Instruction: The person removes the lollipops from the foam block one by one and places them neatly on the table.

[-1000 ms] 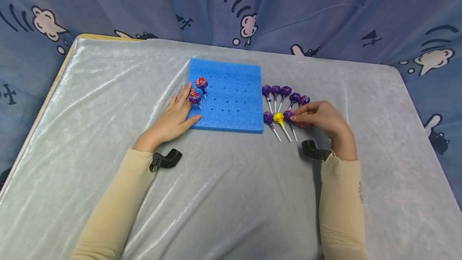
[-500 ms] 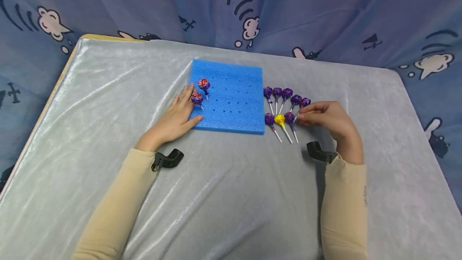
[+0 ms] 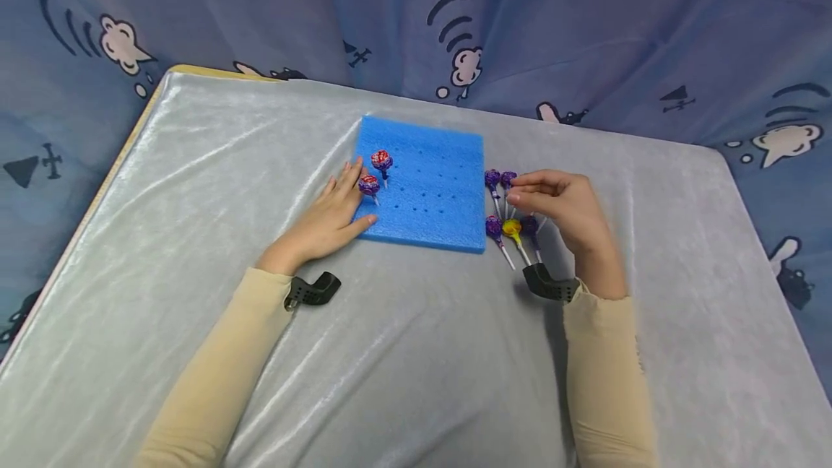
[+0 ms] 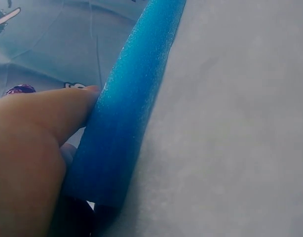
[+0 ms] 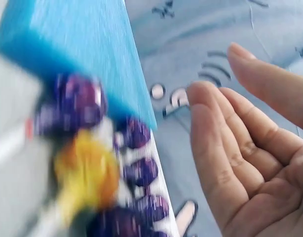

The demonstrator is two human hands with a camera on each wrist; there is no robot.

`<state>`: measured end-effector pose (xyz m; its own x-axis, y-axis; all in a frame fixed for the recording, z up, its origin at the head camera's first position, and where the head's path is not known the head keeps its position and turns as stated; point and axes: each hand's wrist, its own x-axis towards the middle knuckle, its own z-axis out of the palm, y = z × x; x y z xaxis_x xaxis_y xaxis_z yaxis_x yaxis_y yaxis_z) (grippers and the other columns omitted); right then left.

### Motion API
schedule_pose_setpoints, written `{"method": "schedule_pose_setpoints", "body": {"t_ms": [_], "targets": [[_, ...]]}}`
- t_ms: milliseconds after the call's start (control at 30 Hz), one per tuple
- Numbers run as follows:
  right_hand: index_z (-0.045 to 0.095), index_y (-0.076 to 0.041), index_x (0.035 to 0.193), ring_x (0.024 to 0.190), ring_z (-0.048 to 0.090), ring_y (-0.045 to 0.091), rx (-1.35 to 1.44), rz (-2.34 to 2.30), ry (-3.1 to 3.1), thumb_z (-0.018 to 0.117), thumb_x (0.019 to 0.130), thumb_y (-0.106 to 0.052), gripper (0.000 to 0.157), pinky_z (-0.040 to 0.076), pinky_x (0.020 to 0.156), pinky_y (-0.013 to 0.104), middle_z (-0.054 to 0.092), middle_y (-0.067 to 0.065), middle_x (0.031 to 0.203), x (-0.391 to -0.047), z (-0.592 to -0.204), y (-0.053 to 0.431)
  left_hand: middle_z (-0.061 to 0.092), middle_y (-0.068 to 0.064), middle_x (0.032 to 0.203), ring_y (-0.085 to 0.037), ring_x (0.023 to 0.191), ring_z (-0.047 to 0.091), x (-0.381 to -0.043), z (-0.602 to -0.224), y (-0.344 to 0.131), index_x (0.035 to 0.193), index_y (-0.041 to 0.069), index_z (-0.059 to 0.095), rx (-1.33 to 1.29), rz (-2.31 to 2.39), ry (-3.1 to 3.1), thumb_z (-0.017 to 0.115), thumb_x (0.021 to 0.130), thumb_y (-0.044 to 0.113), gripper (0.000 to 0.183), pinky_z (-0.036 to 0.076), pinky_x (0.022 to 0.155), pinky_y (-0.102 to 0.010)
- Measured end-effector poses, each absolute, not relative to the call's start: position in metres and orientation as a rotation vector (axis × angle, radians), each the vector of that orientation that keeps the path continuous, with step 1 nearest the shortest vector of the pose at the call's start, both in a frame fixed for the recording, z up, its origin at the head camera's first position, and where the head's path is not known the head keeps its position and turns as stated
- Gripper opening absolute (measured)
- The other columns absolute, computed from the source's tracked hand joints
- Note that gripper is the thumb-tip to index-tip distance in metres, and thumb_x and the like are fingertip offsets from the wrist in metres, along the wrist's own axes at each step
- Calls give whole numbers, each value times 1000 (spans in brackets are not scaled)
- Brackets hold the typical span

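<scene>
My left hand (image 3: 318, 226) lies over the left edge of a blue foam block (image 3: 448, 230), fingers flat on it and thumb near the front corner. Two red-and-purple lollipops, one farther back (image 3: 381, 159) and one nearer (image 3: 369, 185), stand in the block by that hand. Over the loose lollipops to the block's right is my right hand (image 3: 572, 211). In the right wrist view, a gap shows between its thumb and fingers (image 5: 208, 128), with nothing held. A yellow lollipop (image 3: 512, 227) lies beside a purple lollipop (image 3: 493, 226); the hand hides some others.
Rows of small holes mark the foam's top. Grey velvety cloth (image 3: 403, 352) covers the table, and a blue patterned curtain (image 3: 390, 13) hangs behind it. Several purple-wrapped lollipops (image 5: 141, 170) lie close together along the block's right side.
My right hand has left the right-hand lollipops, where its fingers were touching them, and moved up and left above the back row. The left hand keeps its place on the foam.
</scene>
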<state>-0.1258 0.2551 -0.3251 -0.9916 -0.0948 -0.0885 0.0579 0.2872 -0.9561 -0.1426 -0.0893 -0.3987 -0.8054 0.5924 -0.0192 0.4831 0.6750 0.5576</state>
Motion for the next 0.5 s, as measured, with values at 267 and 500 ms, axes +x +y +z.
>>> {"method": "schedule_pose_setpoints", "body": {"t_ms": [267, 500], "targets": [[68, 5, 101, 78, 68, 16, -129, -1816, 2383, 74, 81, -6, 24, 54, 73, 24, 71, -1, 84, -139, -325, 218, -13, -16, 156, -30, 142, -12, -143, -401, -89, 139, -12, 32, 885, 815, 2682, 41, 101, 37, 64, -6, 114, -42], [62, 12, 108, 81, 69, 18, -72, -1735, 2409, 74, 82, -7, 35, 54, 76, 25, 71, 2, 86, -152, -321, 186, -13, -16, 156, -30, 142, -12, -143, -401, -90, 141, -12, 29, 888, 823, 2692, 40, 101, 37, 65, -7, 114, -41]]}}
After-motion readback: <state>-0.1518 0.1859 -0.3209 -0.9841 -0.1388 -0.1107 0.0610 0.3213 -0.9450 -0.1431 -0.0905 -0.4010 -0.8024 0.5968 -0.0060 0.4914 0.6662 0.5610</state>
